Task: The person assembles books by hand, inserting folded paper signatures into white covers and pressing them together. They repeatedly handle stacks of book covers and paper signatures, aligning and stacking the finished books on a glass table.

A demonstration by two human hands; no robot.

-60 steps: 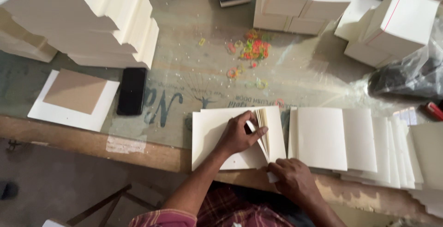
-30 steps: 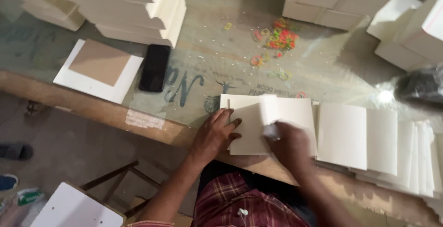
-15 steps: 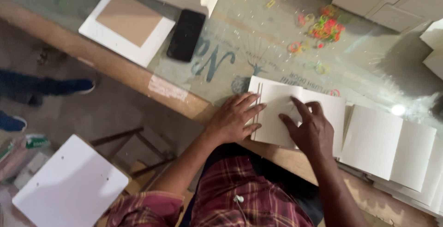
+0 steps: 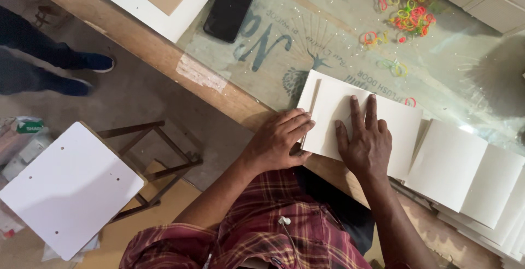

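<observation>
The folded paper stack (image 4: 377,117) lies at the near table edge (image 4: 164,56). The right hand (image 4: 365,140) rests flat on top of it, fingers extended, gripping nothing. The left hand (image 4: 279,140) presses the stack's left edge, fingers together, not clamped.

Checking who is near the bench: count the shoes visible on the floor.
2: one dark shoe beside the wooden table edge, the other dark shoe just below-left of it. More may lie outside the frame.
</observation>
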